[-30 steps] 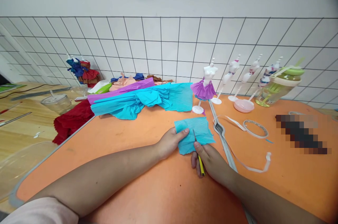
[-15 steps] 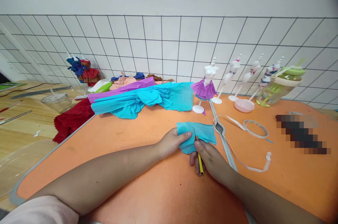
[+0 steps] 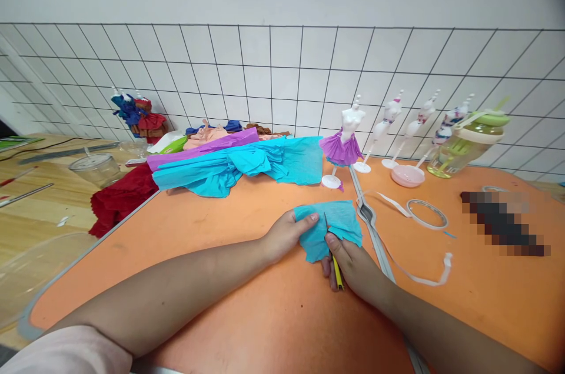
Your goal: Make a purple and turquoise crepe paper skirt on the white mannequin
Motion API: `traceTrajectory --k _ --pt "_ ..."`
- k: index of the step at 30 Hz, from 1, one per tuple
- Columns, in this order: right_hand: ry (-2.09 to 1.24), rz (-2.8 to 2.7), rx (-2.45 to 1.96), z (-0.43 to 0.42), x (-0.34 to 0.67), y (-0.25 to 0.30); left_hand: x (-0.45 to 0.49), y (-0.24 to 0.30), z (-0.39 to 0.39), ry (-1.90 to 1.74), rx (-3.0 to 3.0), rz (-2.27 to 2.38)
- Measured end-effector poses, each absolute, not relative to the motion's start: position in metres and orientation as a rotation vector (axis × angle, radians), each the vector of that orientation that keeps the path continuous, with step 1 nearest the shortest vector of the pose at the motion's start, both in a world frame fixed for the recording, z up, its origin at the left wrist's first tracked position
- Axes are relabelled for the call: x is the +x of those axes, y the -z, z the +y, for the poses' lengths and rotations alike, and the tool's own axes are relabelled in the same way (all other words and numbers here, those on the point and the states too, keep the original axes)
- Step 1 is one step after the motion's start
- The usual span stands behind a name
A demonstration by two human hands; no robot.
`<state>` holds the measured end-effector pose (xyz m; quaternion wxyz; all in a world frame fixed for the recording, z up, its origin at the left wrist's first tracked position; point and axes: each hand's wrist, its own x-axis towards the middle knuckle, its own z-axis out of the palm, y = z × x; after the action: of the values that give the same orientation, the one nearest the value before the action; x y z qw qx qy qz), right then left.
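A small piece of blue crepe paper (image 3: 346,213) is pinched at its left end by my left hand (image 3: 289,236), thumb on top and fingers hidden beneath. My right hand (image 3: 353,259) is closed round a yellow utility knife (image 3: 338,271). Its thin blade points up and away across the paper, and a slit or fold edge runs near the blade. My right thumb also rests at the paper's lower edge. Behind the hands lies a larger stack of blue crepe paper (image 3: 212,171). Beyond the paper stands a white mini dress form (image 3: 352,121) in a purple ruffled skirt.
More dress forms (image 3: 417,127), a pink bowl (image 3: 408,176) and a green-lidded bottle (image 3: 463,144) line the back right. A roll of tape (image 3: 427,214) and a white ribbon (image 3: 435,283) lie on the orange table (image 3: 247,315). Red crepe paper (image 3: 123,200) sits left.
The blue piece has shifted slightly, its lower left flap now hanging lower and spread wider. My right hand and the knife have moved a little to the right.
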<state>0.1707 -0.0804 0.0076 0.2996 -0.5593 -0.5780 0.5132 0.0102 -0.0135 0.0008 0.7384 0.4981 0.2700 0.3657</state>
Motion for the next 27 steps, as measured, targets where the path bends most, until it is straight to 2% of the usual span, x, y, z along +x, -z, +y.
traceTrajectory --k 12,27 --pt "-1.391 -1.563 -1.336 -0.0792 0.1725 -0.0029 0.0115 -0.0075 -0.0184 -0.741 1.116 0.658" --pt "-1.359 -1.514 -1.387 -0.0809 0.1726 -0.0032 0.0121 -0.0085 -0.0195 -0.713 1.088 0.667"
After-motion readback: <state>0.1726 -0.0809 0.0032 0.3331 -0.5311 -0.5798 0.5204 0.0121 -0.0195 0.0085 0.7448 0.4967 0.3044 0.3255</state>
